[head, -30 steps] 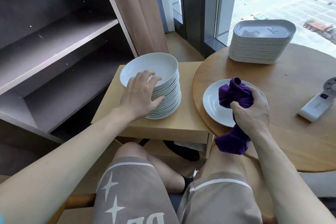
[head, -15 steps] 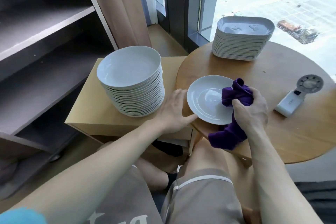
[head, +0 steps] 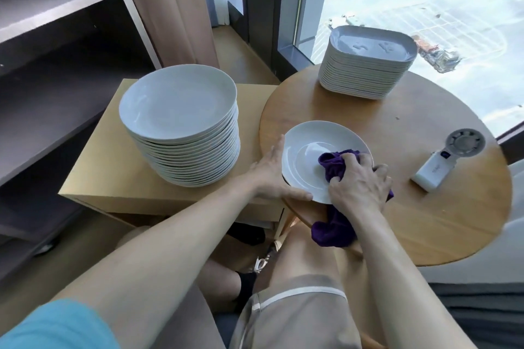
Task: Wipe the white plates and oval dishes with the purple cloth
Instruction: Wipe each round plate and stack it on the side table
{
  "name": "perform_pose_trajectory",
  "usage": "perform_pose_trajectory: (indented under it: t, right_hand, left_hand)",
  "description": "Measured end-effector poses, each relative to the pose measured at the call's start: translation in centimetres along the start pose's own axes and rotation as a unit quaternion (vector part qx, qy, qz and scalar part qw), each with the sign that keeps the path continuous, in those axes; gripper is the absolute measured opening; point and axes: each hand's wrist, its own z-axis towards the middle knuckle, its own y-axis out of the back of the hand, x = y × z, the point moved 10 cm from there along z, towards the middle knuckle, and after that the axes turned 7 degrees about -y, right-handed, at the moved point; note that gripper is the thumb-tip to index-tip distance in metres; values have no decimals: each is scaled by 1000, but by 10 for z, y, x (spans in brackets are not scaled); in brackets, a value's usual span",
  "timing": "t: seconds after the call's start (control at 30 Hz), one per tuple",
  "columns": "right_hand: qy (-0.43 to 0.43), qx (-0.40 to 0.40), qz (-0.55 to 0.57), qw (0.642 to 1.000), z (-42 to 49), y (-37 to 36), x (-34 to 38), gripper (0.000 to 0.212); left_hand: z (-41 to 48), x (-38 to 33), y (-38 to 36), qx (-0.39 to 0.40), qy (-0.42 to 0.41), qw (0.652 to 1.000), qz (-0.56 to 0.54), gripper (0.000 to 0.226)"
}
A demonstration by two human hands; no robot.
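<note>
Dark shelving (head: pixel 56 71) stands far left of both grips. A round wooden tabletop (head: pixel 425 224) lies under the right grip (head: pixel 360 187), and a square pale tabletop (head: pixel 105 170) sits left of the left grip (head: pixel 272 176), carrying a tall stack of round white plates (head: pixel 181 105). Beyond the right grip, at the far edge, rests a stack of oval dishes (head: pixel 368 65). Between the grips lies a single white plate (head: pixel 306 159). The left grip is released, its fingers straight against the plate's left rim. The right grip is clenched around the purple cloth (head: pixel 334 163), pressing it onto the plate while its tail hangs over the near edge. A small white handheld fan (head: pixel 442 164) lies to the right of that grip.
</note>
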Motion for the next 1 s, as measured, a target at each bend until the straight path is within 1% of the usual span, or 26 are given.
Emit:
perform_pose_trajectory:
  t: [0.07, 0.13, 0.23, 0.33, 0.43, 0.5, 0.6, 0.67, 0.73, 0.87, 1.0]
  right_hand:
    - [8, -1, -36, 999, 9, 0, 4, 43]
    - [15, 5, -45, 999, 20, 0, 9, 42]
    - [26, 21, -36, 999, 36, -2, 20, 44]
    - [46, 26, -31, 998, 45, -10, 37, 47]
    - [74, 26, 4, 997, 46, -19, 56, 51]
    - [94, 42, 37, 994, 44, -23, 67, 52]
    - [113, 83, 98, 985, 36, -27, 80, 53]
    - [136, 111, 119, 977, 26, -29, 87, 56]
    - [165, 130, 124, 970, 15, -29, 93, 57]
    - [206, 148, 119, 960, -3, -26, 93, 45]
    - [209, 172, 109, 957, -21, -23, 77, 50]
  left_hand:
    - [1, -1, 0, -3, -5, 1000, -25, 153]
    - [3, -2, -2, 2, -2, 999, -39, 154]
    - [5, 1, -4, 8, 5, 998, -55, 155]
    - [8, 4, -4, -14, -1, 997, -79, 156]
    - [10, 8, -8, -17, 4, 996, -90, 159]
    - [10, 10, -9, -20, 6, 995, -98, 160]
    - [11, 14, -9, -33, 5, 993, -113, 161]
    - [11, 16, -11, -36, 9, 993, -111, 162]
    - [11, 17, -11, -34, 12, 993, -112, 163]
    - [12, 18, -10, -33, 23, 991, -131, 165]
    - [12, 19, -10, -23, 35, 991, -127, 161]
